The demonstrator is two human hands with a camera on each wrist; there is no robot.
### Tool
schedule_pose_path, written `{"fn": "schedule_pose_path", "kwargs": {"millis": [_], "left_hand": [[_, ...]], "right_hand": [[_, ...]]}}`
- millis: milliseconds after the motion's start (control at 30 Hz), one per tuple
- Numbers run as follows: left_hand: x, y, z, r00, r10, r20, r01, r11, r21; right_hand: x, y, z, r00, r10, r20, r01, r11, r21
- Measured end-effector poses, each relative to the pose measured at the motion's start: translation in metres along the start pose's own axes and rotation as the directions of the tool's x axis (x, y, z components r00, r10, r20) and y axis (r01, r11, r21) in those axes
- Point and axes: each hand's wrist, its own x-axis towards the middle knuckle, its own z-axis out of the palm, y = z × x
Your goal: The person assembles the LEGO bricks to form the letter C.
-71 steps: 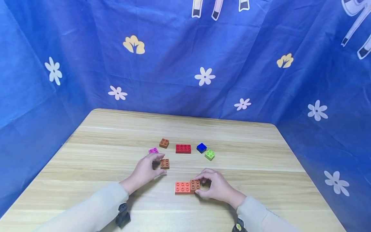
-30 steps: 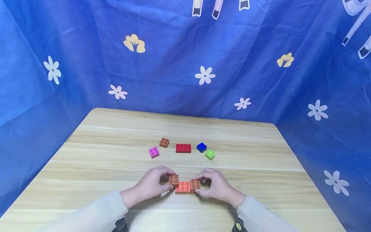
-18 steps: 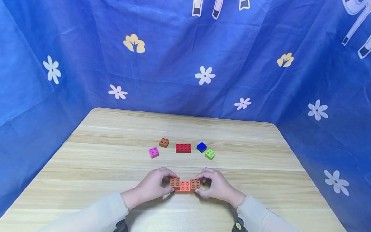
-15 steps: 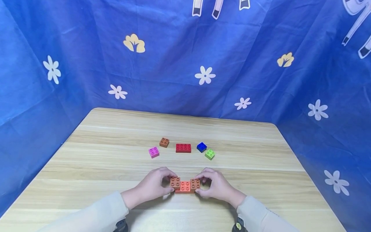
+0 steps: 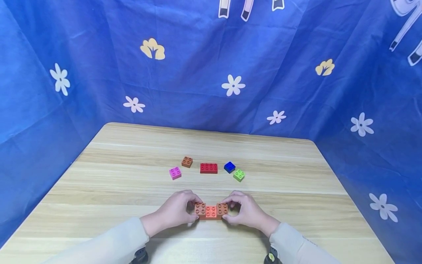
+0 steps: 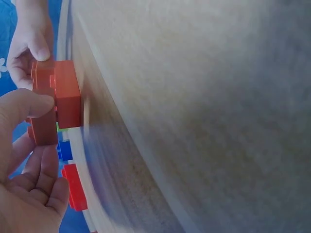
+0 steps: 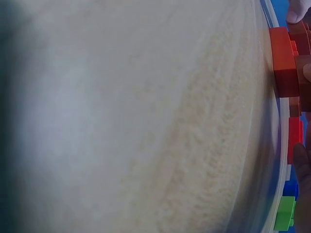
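In the head view, an orange-red toy building brick [image 5: 211, 212] lies on the table in front of me. My left hand [image 5: 174, 211] pinches a brown four-stud brick [image 5: 200, 209] between thumb and fingers, at the orange-red brick's left end. This brown brick juts slightly past that end in the left wrist view, with an orange-red stud showing beside its underside. On the right end sits a second brown brick [image 5: 222, 209], held by the thumb and fingers of my right hand [image 5: 247, 211]. Orange-red studs show between the two brown bricks.
Farther back on the wooden table [image 5: 132, 146] lie a pink brick [image 5: 175, 173], a third brown brick [image 5: 187, 162], a long red brick [image 5: 208, 168], a blue brick [image 5: 229, 167] and a lime green brick [image 5: 239, 175]. A blue patterned cloth [image 5: 197, 55] surrounds the far sides.
My left hand took the brown brick from near the pink one, brought it right and nearer, and lowered it over the orange-red brick's left end. My right hand has stayed in place.
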Motion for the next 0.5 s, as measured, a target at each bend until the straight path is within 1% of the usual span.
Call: {"fn": "schedule_pose_path", "kwargs": {"millis": [200,500], "left_hand": [[0.0015,-0.0022,0.0005,1.000,-0.025,0.004,0.025,1.000,-0.002],[0.0019,-0.0033,0.0014,1.000,-0.019,0.003,0.019,1.000,0.014]], "right_hand": [[0.0005,0.0001,0.0002,1.000,0.008,0.002,-0.008,1.000,0.003],[-0.0009,0.0017,0.0016,1.000,0.008,0.001,-0.008,1.000,0.011]]}}
